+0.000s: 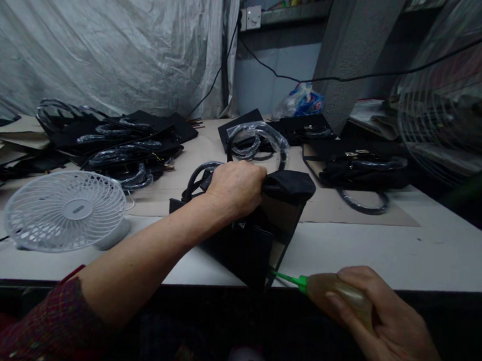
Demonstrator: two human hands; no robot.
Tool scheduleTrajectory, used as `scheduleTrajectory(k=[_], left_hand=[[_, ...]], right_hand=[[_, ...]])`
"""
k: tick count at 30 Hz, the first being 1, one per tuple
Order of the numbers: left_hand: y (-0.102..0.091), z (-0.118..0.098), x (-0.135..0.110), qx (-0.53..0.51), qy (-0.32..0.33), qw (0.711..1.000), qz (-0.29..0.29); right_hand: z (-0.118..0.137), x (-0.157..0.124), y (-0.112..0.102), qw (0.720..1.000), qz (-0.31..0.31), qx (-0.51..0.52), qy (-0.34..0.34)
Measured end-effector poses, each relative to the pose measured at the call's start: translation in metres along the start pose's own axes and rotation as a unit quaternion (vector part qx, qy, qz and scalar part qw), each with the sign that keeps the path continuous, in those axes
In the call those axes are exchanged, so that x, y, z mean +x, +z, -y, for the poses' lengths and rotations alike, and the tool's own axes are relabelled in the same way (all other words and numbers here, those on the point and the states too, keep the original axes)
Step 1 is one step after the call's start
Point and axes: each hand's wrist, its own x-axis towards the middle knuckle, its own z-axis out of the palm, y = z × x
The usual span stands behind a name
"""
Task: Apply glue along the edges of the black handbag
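A black handbag stands at the near edge of the white table, its plastic-wrapped handle rising behind. My left hand is closed over the bag's top edge and holds it upright. My right hand, low at the right, is wrapped round a small glue bottle with a green nozzle. The nozzle tip touches the bag's lower right corner.
A small white desk fan stands on the table at the left. Stacks of black bags with wrapped handles lie behind it, more black bags at the back right. A large wire fan fills the right side.
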Motion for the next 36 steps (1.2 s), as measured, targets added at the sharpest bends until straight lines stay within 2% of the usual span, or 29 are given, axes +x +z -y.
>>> scheduleTrajectory(k=[2, 4, 6, 10, 13, 21, 26, 30, 36], left_hand=[[0.000, 0.000, -0.001, 0.000, 0.000, 1.000, -0.002], [0.000, 0.001, -0.001, 0.000, -0.002, 1.000, -0.007], [0.000, 0.001, -0.002, 0.003, -0.002, 1.000, -0.008], [0.000, 0.000, -0.005, 0.006, 0.003, 1.000, -0.006], [0.000, -0.001, -0.006, 0.010, 0.000, 1.000, -0.007], [0.004, 0.001, -0.011, 0.013, 0.003, 1.000, -0.016], [0.003, 0.001, -0.016, 0.017, 0.005, 1.000, -0.022], [0.001, 0.000, -0.020, 0.022, -0.012, 1.000, -0.011], [0.000, -0.001, -0.022, 0.022, -0.017, 1.000, -0.008]], right_hand=[[0.002, 0.001, -0.001, 1.000, 0.015, 0.008, -0.002], [0.003, 0.001, -0.001, 1.000, 0.001, 0.008, 0.005], [0.005, 0.001, -0.002, 0.999, -0.017, 0.002, 0.028], [0.009, 0.002, -0.005, 0.997, 0.017, 0.023, 0.077], [0.010, 0.003, -0.005, 0.995, 0.001, 0.025, 0.099], [0.014, 0.003, -0.001, 0.999, -0.020, 0.012, 0.043], [0.011, 0.001, -0.004, 0.996, 0.020, 0.033, 0.078], [0.008, -0.002, -0.002, 0.994, -0.026, 0.008, 0.109], [0.010, -0.004, 0.002, 0.998, -0.033, 0.006, 0.061]])
